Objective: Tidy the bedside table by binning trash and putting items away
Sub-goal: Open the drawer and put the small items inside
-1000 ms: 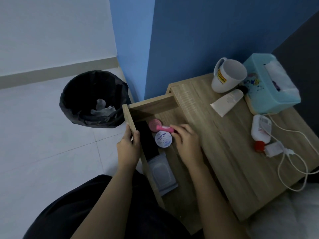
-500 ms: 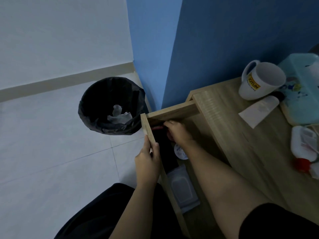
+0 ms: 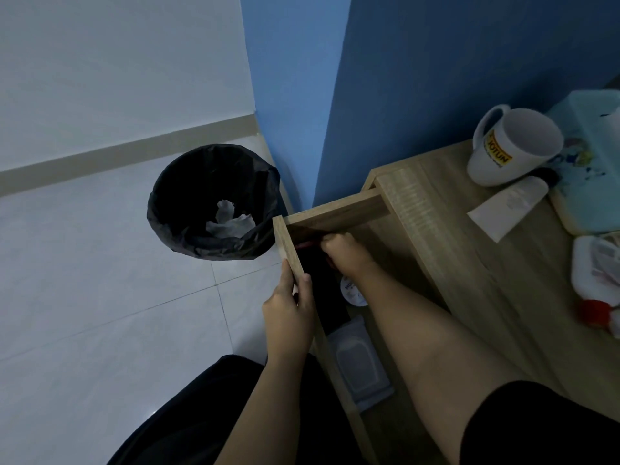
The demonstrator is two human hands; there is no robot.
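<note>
The wooden bedside table (image 3: 469, 263) has its drawer (image 3: 335, 213) pulled out. My left hand (image 3: 290, 307) grips the drawer's front panel, thumb inside. Deep in the drawer's far corner, my right hand (image 3: 345, 253) has its fingers curled round a pink tube (image 3: 303, 245), of which only a sliver shows. Also in the drawer lie a black flat item (image 3: 325, 290), a round white tin (image 3: 350, 293) and a wipes packet (image 3: 359, 367). A black-lined bin (image 3: 188, 209) holding crumpled tissue (image 3: 229, 223) stands on the floor to the left.
On the table top are a white mug (image 3: 513, 146), a white tube (image 3: 506, 209), a teal tissue box (image 3: 590, 169) and a white bottle (image 3: 593, 273) with a red cap. Blue walls rise behind; white floor tiles lie to the left.
My right hand has carried the pink tube from the drawer's middle to its far corner. The view has swung left; my left hand keeps its grip on the panel.
</note>
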